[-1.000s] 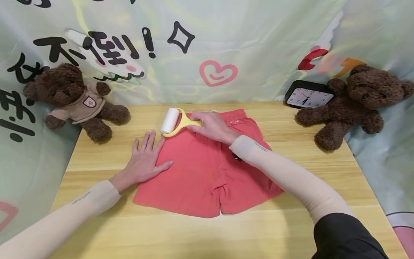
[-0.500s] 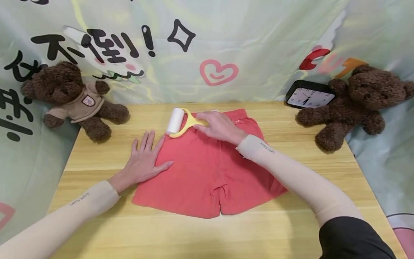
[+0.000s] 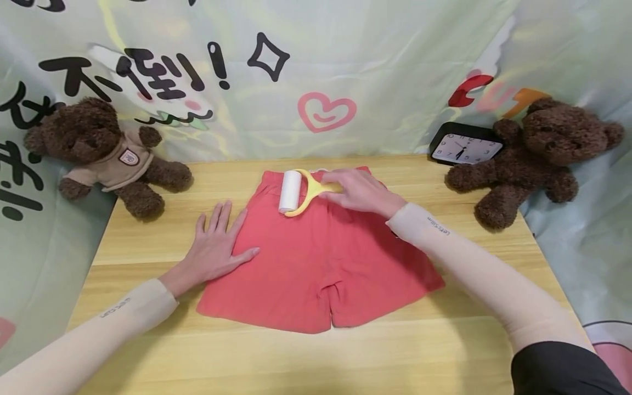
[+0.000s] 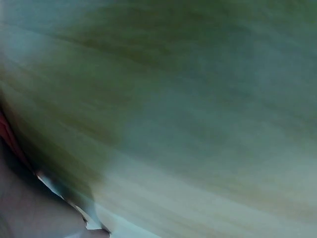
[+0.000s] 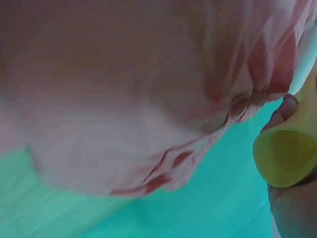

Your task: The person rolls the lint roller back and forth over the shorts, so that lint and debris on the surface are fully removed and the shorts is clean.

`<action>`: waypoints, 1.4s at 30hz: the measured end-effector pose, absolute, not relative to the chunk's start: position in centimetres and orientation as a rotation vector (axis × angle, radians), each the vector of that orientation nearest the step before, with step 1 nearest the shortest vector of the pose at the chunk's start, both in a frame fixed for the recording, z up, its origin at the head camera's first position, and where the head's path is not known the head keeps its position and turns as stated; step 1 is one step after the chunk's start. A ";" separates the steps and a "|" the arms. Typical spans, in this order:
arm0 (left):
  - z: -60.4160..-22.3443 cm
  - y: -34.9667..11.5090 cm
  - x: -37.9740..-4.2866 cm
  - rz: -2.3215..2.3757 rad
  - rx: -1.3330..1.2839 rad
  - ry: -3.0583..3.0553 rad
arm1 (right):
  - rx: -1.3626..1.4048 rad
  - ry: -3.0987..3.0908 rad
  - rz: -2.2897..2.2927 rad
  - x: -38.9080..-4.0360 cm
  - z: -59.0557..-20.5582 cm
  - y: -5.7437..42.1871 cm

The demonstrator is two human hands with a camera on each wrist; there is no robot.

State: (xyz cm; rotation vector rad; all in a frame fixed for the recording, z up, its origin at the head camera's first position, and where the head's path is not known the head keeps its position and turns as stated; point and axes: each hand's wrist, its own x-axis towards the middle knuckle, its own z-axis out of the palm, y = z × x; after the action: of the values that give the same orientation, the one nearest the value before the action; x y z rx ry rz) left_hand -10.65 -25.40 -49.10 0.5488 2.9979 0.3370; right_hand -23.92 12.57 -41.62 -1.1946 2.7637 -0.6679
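Note:
Red shorts (image 3: pixel 276 263) lie spread flat on the wooden table, waistband toward the back. My right hand (image 3: pixel 362 189) grips the yellow handle of a lint roller (image 3: pixel 290 192), whose white roll rests on the upper left part of the shorts near the waistband. In the right wrist view the hollow end of the yellow handle (image 5: pixel 286 157) shows between the fingers. My left hand (image 3: pixel 212 247) lies with spread, straight fingers at the left edge of the shorts, thumb on the cloth. The left wrist view is blurred, mostly tabletop.
A brown teddy bear in a beige sweater (image 3: pixel 113 153) sits at the back left of the table (image 3: pixel 257 362). At the back right, another brown teddy bear (image 3: pixel 538 159) leans beside a black clock (image 3: pixel 464 145). A printed cloth backdrop (image 3: pixel 385 71) hangs behind and at the sides.
My right hand has moved right with the lint roller, from the left edge of the shorts inward along the waistband area. My left hand stays in place on the shorts.

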 end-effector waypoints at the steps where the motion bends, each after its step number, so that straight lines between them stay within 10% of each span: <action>1: -49.1 -25.4 -10.6 0.338 0.547 2.996 | -1.201 2.760 -0.669 -24.0 -41.5 12.9; 42: -49.2 -25.6 -10.5 0.333 0.566 3.000 | -0.921 2.689 -0.696 -24.4 -39.0 31.0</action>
State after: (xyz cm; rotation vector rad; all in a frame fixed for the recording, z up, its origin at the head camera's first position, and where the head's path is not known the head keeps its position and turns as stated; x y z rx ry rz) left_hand -10.51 -25.61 -49.20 0.5664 3.0005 0.3328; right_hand -24.35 30.99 -38.98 -0.9205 2.6894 -0.6959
